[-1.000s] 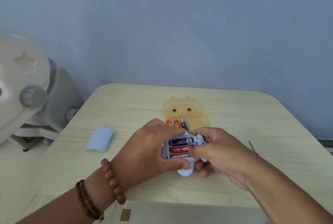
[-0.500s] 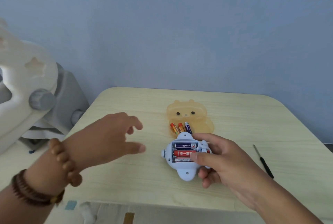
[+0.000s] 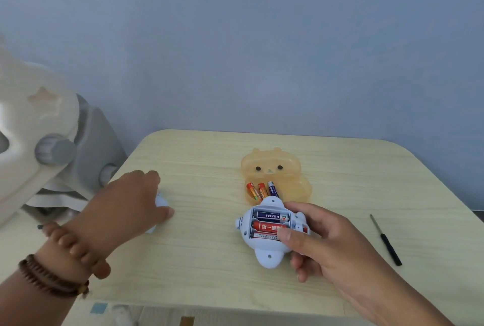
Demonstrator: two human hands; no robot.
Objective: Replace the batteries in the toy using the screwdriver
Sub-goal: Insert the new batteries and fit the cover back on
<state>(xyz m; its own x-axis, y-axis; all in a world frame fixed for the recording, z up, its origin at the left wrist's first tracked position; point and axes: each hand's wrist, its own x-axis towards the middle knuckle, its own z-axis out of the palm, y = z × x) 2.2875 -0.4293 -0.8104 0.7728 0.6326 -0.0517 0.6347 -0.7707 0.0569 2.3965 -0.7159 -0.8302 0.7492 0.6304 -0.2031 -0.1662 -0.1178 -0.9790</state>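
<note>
Step in hand, as I read it: fetch the battery cover (image 3: 161,202) and refit it on the toy (image 3: 267,255). The toy lies compartment-up mid tabletop (image 3: 209,268), toward the near edge, with three fitted batteries (image 3: 269,226) seated. The right hand (image 3: 327,244) holds it, thumb on the nearest cell, fingers wrapped round its right side. The left hand (image 3: 123,207) is over the cover near the left edge, fingers bent down on it, thumb along its right side. To do it well: pinch the cover by its edges, lift it flat, move the thumb off the compartment before seating, line up the screw hole and pin the toy level so no cell pops. The screwdriver (image 3: 385,240) lies free toward the right edge, well apart from both hands. The orange bear case (image 3: 272,165) just behind the toy holds three loose batteries (image 3: 262,190). Hidden: most of the cover is under the palm, so I cannot tell whether it is gripped or only touched. No screw seen, polarity marks too small to read, toy's right side masked by fingers.
</note>
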